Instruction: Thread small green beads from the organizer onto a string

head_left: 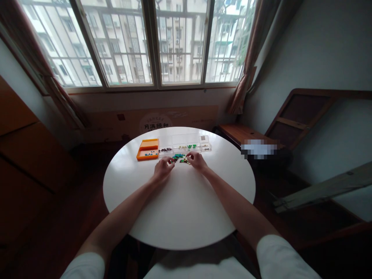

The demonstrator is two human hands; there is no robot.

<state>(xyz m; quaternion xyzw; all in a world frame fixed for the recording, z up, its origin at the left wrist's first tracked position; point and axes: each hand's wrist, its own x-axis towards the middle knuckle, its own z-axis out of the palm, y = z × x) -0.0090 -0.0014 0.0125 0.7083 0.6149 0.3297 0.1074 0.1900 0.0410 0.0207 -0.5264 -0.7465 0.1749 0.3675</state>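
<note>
A loose pile of small coloured pieces (178,156), blue, green, dark and yellowish, lies on the white round table (180,217). At the pile's left edge is my left hand (163,168), its fingers curled and drawn together. My right hand (197,161) hovers at the right edge with thumb and forefinger pinched. Whatever either hand holds is too small to make out. Just beyond the hands stands a clear compartment tray (172,140) with dark, pale and green pieces sorted apart. An orange box (138,158), its lid folded back, holds a few blue and dark pieces.
A small clear box (204,138) sits at the tray's right end. Behind the table a long cardboard carton (192,116) leans below the window. To the right are a low wooden bench (235,131) and a wooden frame (299,126) against the wall.
</note>
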